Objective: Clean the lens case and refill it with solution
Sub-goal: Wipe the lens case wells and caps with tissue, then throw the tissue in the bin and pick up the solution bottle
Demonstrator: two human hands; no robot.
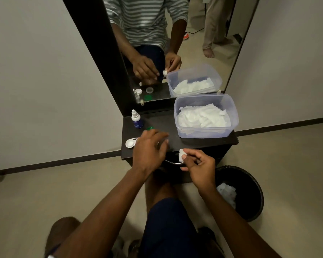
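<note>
A white lens case [130, 143] lies at the left front of the dark shelf [185, 142], its right end under my left hand [150, 149]. That hand is palm down over the shelf with fingers bent, and what is beneath it is hidden. A green cap [150, 128] shows just behind the hand. The solution bottle [136, 120], white with a blue label, stands upright at the back left. My right hand [199, 165] is at the shelf's front edge, pinching a small wad of white tissue [181, 155] close to my left fingertips.
A clear plastic tub [231, 131] of white tissues fills the right half of the shelf. A mirror [175, 43] rises behind the shelf and shows another person's legs. A black bin [250, 207] holding used tissue stands on the floor at right.
</note>
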